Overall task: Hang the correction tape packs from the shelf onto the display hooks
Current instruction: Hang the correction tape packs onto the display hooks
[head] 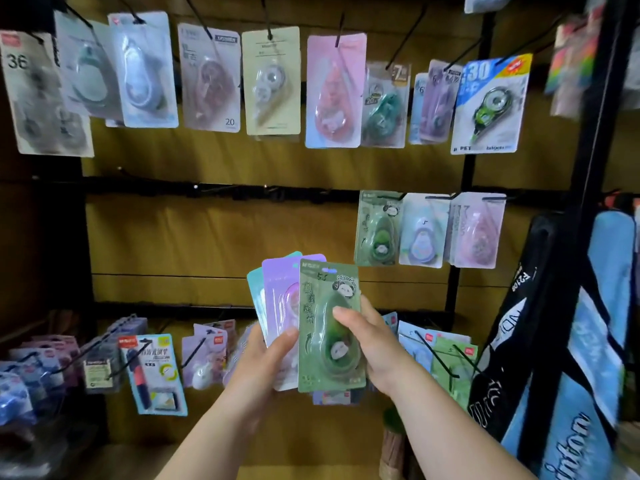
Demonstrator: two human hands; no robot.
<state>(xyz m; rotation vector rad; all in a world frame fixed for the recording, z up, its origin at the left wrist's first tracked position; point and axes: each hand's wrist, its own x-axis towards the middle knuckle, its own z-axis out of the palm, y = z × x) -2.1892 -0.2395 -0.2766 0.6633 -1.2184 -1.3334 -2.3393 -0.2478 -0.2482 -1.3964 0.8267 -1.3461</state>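
Nearest the camera, low in the middle of the frame, I saw the left hand [258, 358] gripping a fanned stack of correction tape packs, its fingers [284, 341] curled round the stack's lower edge with the thumb across the front. A purple pack [280, 292] and a teal-edged pack [255, 289] showed in the fan. The right hand [375, 344] pinched the front green pack [315, 327], the thumb pressed on its clear blister and the other fingers hidden behind the card; this pack stood upright, overlapping the purple one. Just behind the hands, along the lower part of the frame, more packs hung on black hooks, among them a pen card [152, 372] at lower left and a light green pack [446, 362] at lower right. At the right edge leaned a blue and black bag [588, 341]. Farther back, a black middle rail [207, 190] crossed the yellow-brown backboard, and at its right end hung three packs side by side: green [377, 230], pale blue [422, 233] and pink [476, 233]. Farthest, across the top of the frame, ran a full row of hanging packs, from a large pink one [334, 91] in the middle to a blue and yellow one [490, 105] at upper right.
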